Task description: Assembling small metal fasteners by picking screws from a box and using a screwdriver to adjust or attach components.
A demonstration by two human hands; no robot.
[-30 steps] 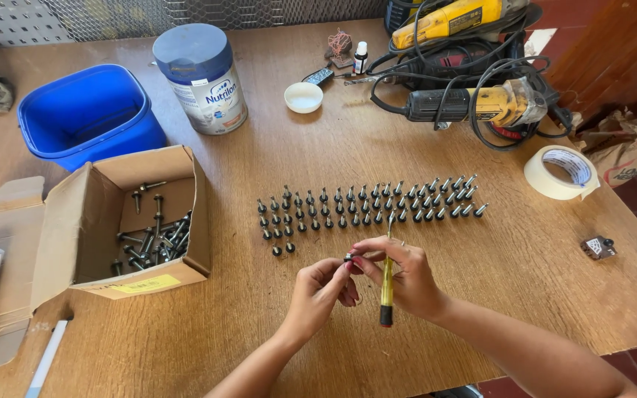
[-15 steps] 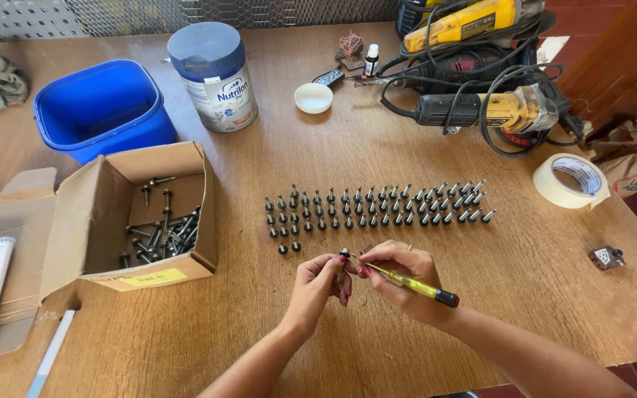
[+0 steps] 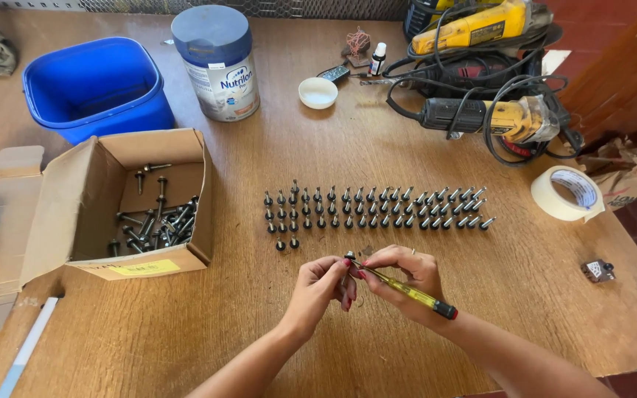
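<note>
— So, what did the hands have?

— Right hand [image 3: 405, 276] was closed round a yellow screwdriver [image 3: 407, 289]; its long axis ran from the dark butt, low and right by the wrist, up and left to the tip; left hand [image 3: 323, 289] was pinched, fingertips together, on a small screw [image 3: 349, 256] right at that tip.

— Which hand was nearer the screw?

— Left held it; the right reached it only through the tool; both met just below the rows [image 3: 373, 208] of screws standing on the table [image 3: 274, 339].

— And further out?

— A carton [image 3: 108, 203] of loose screws lay well off to the left, open top toward the hands; beyond it a blue tub [image 3: 93, 85] and a tin [image 3: 217, 63]; power tools [image 3: 488, 110] with tangled cords sat far right, a tape roll [image 3: 565, 193] nearer; a small white dish [image 3: 317, 93] stood past the rows.
</note>
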